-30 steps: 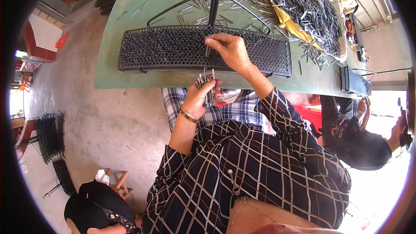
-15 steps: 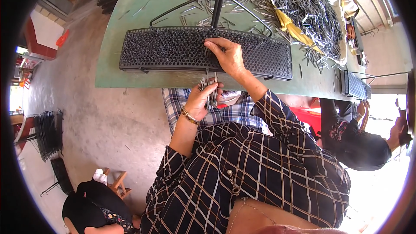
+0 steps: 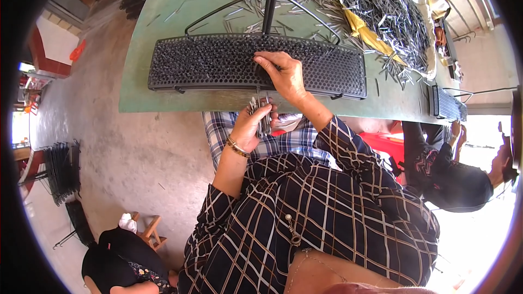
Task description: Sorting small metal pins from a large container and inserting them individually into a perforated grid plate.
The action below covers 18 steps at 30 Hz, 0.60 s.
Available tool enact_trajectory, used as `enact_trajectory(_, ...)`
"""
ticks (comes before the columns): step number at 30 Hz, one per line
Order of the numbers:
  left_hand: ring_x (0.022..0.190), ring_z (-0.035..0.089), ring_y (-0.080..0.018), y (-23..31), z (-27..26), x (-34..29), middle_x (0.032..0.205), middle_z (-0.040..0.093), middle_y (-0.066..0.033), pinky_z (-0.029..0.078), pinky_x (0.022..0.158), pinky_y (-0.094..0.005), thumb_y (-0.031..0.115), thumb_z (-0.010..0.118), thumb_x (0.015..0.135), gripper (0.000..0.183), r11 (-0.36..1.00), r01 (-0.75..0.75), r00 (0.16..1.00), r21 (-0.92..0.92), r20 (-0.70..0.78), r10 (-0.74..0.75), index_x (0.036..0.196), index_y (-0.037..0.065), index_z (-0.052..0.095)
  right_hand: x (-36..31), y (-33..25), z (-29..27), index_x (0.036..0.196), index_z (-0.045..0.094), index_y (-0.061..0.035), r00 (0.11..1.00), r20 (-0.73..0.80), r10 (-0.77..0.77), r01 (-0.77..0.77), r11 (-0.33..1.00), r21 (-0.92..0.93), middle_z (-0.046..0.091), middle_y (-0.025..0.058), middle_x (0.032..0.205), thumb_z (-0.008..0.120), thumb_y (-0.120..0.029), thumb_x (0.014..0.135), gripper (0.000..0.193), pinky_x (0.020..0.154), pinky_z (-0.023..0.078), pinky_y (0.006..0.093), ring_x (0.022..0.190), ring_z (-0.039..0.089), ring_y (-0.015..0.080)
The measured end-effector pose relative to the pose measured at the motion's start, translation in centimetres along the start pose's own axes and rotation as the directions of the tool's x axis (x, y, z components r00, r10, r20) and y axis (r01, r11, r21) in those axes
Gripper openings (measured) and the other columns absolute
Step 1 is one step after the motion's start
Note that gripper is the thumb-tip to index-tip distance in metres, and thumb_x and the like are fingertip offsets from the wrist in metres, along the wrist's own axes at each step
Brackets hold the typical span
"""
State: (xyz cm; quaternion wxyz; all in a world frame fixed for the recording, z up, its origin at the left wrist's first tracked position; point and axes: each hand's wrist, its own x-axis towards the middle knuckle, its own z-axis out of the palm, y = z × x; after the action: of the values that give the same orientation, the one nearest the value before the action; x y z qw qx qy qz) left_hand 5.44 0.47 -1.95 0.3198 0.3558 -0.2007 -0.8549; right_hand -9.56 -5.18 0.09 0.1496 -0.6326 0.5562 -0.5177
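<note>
Head cam: left hand [image 3: 256, 125] is clamped on a bunch of metal pins [image 3: 260, 110] at the table [image 3: 163, 92] edge, right hand [image 3: 283, 73] pinches one into the black perforated rack [image 3: 218, 62]. A loose grip could let pins slip to the floor.

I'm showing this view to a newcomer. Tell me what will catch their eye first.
First the long black perforated rack lying across the green table, with the right hand pressing at its middle. Just below the table edge the left hand holds a bundle of thin metal pins. A big heap of the same pins fills the table's far right.
</note>
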Motion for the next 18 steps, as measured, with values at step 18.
enact_trajectory(18,0.080,0.063,-0.0154,0.1,0.3,-0.3,0.093,0.065,-0.0080,0.052,0.063,-0.0271,0.012,0.061,0.088,0.019,0.999,-0.031,0.999,-0.032,0.012,0.031,0.104,0.003,0.058,0.5,-1.0,-1.5,0.094,0.069,-0.0052,0.965,0.097,-0.242,0.256,0.953,-0.161,0.066,0.0078,0.091,0.067,-0.016,0.081,0.017,0.075,0.045,0.0338,0.080,0.060,0.0234)
